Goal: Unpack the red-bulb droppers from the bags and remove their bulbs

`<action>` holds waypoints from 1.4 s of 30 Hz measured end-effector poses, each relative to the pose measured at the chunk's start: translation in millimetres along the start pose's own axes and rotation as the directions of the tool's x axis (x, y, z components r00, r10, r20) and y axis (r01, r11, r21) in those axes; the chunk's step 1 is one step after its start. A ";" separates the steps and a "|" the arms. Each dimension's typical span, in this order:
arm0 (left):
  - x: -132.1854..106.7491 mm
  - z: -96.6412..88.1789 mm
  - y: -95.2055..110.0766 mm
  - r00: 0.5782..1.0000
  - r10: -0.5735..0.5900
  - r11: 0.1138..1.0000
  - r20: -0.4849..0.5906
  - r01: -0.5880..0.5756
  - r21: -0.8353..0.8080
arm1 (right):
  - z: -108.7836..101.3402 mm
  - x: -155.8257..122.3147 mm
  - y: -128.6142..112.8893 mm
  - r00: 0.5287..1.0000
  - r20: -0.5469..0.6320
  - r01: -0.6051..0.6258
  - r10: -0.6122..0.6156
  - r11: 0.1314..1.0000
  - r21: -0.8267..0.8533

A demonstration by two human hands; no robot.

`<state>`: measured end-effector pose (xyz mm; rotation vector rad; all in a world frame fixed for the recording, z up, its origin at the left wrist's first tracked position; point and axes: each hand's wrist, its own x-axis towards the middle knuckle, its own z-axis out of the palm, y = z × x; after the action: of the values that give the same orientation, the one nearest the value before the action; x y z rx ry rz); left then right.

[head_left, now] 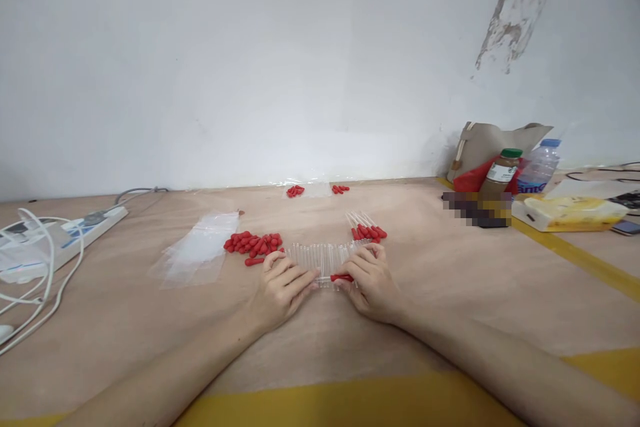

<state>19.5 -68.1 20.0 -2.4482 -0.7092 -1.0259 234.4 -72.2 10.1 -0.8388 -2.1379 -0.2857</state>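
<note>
Low over the middle of the table, my left hand (286, 285) is closed on one end of a clear glass dropper tube (325, 278). The fingers of my right hand (371, 283) pinch a red rubber dropper bulb (342, 277) at the tube's other end; how far the tube goes into the bulb cannot be made out. Under and behind both hands lies a row of clear glass tubes (323, 256). A pile of loose red bulbs (255, 244) lies beyond my left hand. Just past my right hand are several droppers (369, 231), red bulbs fitted on tubes.
Clear plastic bags (203, 247) lie left of the bulbs. Two small bagged groups of red bulbs (295, 191) rest by the wall. A power strip (65, 243) with white cables is at left. Bottles (501, 170), a beige bag (483, 140) and a yellow tissue pack (575, 212) stand right.
</note>
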 end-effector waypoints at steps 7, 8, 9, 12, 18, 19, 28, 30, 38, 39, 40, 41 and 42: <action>-4.5 -5.6 0.3 1.000 0.012 0.998 0.027 -0.011 -0.058 | -0.6 -1.5 0.0 0.996 0.020 0.086 -0.086 0.996 -0.037; -5.4 -6.3 0.1 0.999 0.009 0.998 0.039 -0.007 -0.064 | -1.4 -1.4 -0.4 0.996 0.022 0.093 -0.092 0.995 -0.038; -6.1 -6.7 -0.1 0.999 0.007 0.998 0.051 -0.003 -0.068 | -2.1 -1.3 -0.8 0.995 0.024 0.098 -0.097 0.994 -0.039; -7.4 -6.3 -0.1 0.998 0.014 0.997 0.055 -0.009 -0.082 | -3.3 -1.2 -2.3 0.994 0.031 0.107 -0.106 0.994 -0.031; -14.1 -5.6 -6.3 0.999 0.016 0.994 0.049 -0.010 -0.105 | -7.2 -6.2 2.3 0.992 0.053 0.111 -0.110 0.994 -0.013; -16.3 -6.2 -9.3 0.999 -0.016 0.994 0.046 0.021 -0.103 | -9.3 -7.1 6.3 0.995 0.051 0.087 -0.087 0.996 0.008; -19.1 -8.5 -26.8 0.944 -0.327 0.944 0.045 0.328 -0.026 | -38.7 -3.2 72.9 0.781 0.096 -0.621 0.618 0.751 0.224; -17.6 -6.8 -28.1 0.934 -0.355 0.935 0.025 0.355 0.009 | -41.4 -6.3 84.3 0.680 0.218 -0.733 0.700 0.649 0.203; -15.2 -2.0 -35.8 0.963 -0.270 0.959 -0.008 0.270 0.081 | -35.7 -14.8 93.5 0.607 0.269 -0.793 0.748 0.590 0.153; -15.0 -1.2 -35.3 0.964 -0.266 0.962 0.002 0.266 0.062 | -35.0 -14.9 93.1 0.603 0.270 -0.796 0.751 0.589 0.139; -14.7 -0.5 -34.2 0.963 -0.270 0.962 0.016 0.270 0.033 | -34.2 -15.1 93.1 0.597 0.273 -0.800 0.754 0.586 0.129; -14.3 0.1 -32.6 0.959 -0.281 0.960 0.035 0.281 -0.003 | -33.2 -15.6 93.6 0.592 0.278 -0.803 0.756 0.583 0.125; -14.0 0.4 -30.8 0.953 -0.298 0.953 0.059 0.300 -0.043 | -31.8 -16.4 94.6 0.590 0.284 -0.805 0.756 0.580 0.127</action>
<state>-6.8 -47.5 14.2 -2.4683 -1.1115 -1.1035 322.9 -23.2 11.3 -1.6206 -1.6864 0.5516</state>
